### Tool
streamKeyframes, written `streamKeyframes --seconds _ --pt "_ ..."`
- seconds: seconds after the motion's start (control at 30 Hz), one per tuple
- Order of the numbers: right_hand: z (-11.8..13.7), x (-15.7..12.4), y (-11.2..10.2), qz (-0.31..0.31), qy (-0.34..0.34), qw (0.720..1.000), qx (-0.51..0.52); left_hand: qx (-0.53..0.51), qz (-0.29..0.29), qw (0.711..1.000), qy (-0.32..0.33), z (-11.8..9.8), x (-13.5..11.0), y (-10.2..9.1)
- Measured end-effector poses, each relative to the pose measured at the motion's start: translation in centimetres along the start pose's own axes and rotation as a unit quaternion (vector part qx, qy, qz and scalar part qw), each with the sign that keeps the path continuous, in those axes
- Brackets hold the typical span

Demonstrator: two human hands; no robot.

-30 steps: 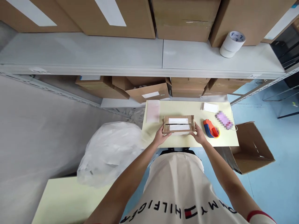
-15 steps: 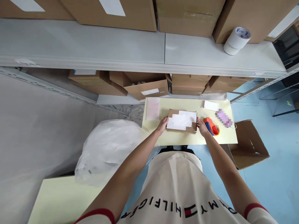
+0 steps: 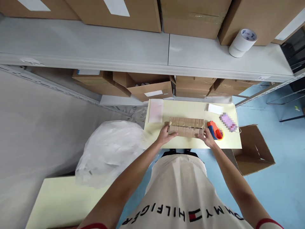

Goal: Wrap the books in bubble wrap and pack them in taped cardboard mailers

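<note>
A small brown cardboard box (image 3: pixel 186 127) is held between my two hands over the pale yellow table (image 3: pixel 183 109). Its taped seam faces me, and the papers on its other face are hidden. My left hand (image 3: pixel 165 135) grips the left end, thumb on the near face. At the right end my right hand (image 3: pixel 206 138) holds it the same way. Just beyond my right hand lies an orange and blue tape dispenser (image 3: pixel 215 130). A pale pink sheet (image 3: pixel 156 110) lies at the table's left, and a stack of white labels (image 3: pixel 214 108) at the back right.
A pixelated purple item (image 3: pixel 228 122) lies at the table's right. An open carton (image 3: pixel 254 152) stands on the floor to the right, a large white plastic bag (image 3: pixel 111 152) to the left. Beyond the table, a grey shelf (image 3: pixel 143 47) carries cartons and white tape rolls (image 3: pixel 242 43).
The box has been turned in my hands: its paper-covered face showed before, and now a taped seam side shows. Both thumbs have come onto the near face.
</note>
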State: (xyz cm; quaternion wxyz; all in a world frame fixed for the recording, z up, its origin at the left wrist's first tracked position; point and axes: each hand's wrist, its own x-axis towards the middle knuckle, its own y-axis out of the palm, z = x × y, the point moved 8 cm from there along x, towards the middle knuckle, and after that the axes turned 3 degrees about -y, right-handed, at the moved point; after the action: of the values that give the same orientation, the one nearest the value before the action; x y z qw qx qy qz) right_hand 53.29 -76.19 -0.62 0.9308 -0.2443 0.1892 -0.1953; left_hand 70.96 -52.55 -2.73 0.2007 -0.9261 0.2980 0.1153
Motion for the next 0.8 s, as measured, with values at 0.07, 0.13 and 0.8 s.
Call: streamKeyframes --seconds 0.07,0.13,0.8 --pt "0.3 0.7 -0.2 0.002 0.025 1.0 -0.006 0.01 -0.007 0.999 -0.049 -0.1 0.1 0.2" --pt "0.6 1.2 -0.4 -0.002 0.053 0.998 -0.046 -0.002 -0.001 0.995 -0.099 0.1 0.1 0.7" --pt "8.1 4.5 -2.2 0.06 -0.231 0.923 -0.303 0.098 -0.032 0.991 -0.086 -0.6 0.2 0.6"
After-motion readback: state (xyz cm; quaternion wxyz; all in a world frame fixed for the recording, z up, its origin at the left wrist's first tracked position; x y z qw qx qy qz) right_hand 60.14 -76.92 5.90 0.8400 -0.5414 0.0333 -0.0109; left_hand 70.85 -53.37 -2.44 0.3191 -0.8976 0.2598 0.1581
